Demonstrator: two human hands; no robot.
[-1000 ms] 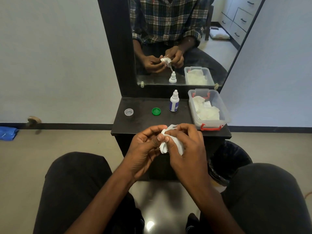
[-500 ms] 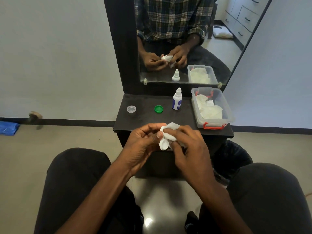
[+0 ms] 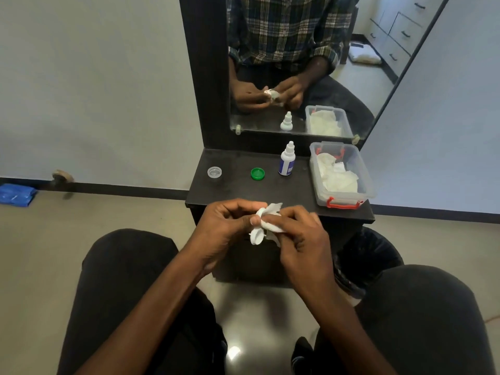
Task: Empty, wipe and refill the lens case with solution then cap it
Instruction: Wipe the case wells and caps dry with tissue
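My left hand [image 3: 226, 226] pinches a white lens case [image 3: 256, 236] in front of the dark shelf [image 3: 243, 193]. My right hand [image 3: 303, 236] presses a white tissue [image 3: 273, 221] onto the upper part of the case, so that part is hidden. On the shelf stand a white solution bottle [image 3: 286, 163] with a blue label, a green cap [image 3: 257, 174] and a clear cap [image 3: 214, 172], all apart from my hands.
A clear plastic box [image 3: 362, 182] with red clips holds tissues at the shelf's right end. A mirror [image 3: 297, 63] rises behind the shelf. A black-lined bin [image 3: 368, 255] sits on the floor below right. My knees flank the shelf.
The view has shifted slightly. My right hand's fingers have worked the tissue around on the case while my left hand kept hold of it; the shelf items have not moved.
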